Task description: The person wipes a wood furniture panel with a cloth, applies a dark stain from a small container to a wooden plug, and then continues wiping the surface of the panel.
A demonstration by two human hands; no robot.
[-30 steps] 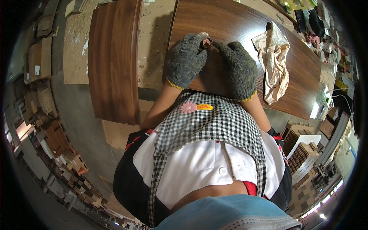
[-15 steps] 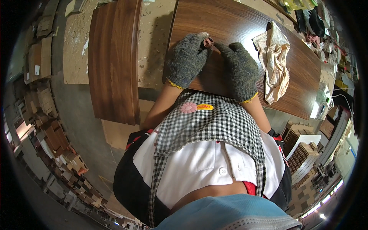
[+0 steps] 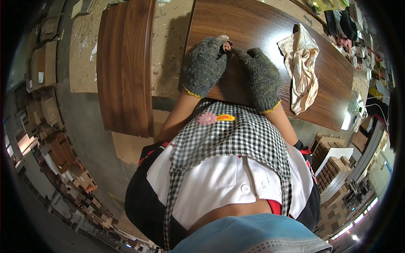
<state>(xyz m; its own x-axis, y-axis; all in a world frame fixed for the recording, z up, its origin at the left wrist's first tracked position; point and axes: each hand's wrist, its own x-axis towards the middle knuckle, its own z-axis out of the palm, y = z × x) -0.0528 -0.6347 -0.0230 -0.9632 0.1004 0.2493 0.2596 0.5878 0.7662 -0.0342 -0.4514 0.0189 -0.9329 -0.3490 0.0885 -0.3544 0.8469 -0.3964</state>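
Observation:
My left hand [image 3: 205, 65], in a dark grey knit glove with a yellow cuff edge, is closed over the dark wood-grain panel. A small reddish-brown lump [image 3: 228, 45] sits pinched at its fingertips; what it is made of is too small to tell. From the other side comes my right hand [image 3: 263, 78], gloved the same way. One of its digits reaches to the lump and seems to touch it, while the other fingers are folded. What they may hold is hidden. Beneath both hands lies the glossy brown panel [image 3: 249, 21].
A crumpled cream cloth [image 3: 301, 69] lies on the panel to the right. Left of it stands another brown wood-grain panel [image 3: 125, 67], beside a stained light board [image 3: 166, 63]. Assorted bottles and bags crowd the far right, and stacked boards [image 3: 333, 175] rest at right.
My right hand has shifted slightly left, bringing its digit closer to the lump. The left hand has barely moved and keeps its hold on the lump.

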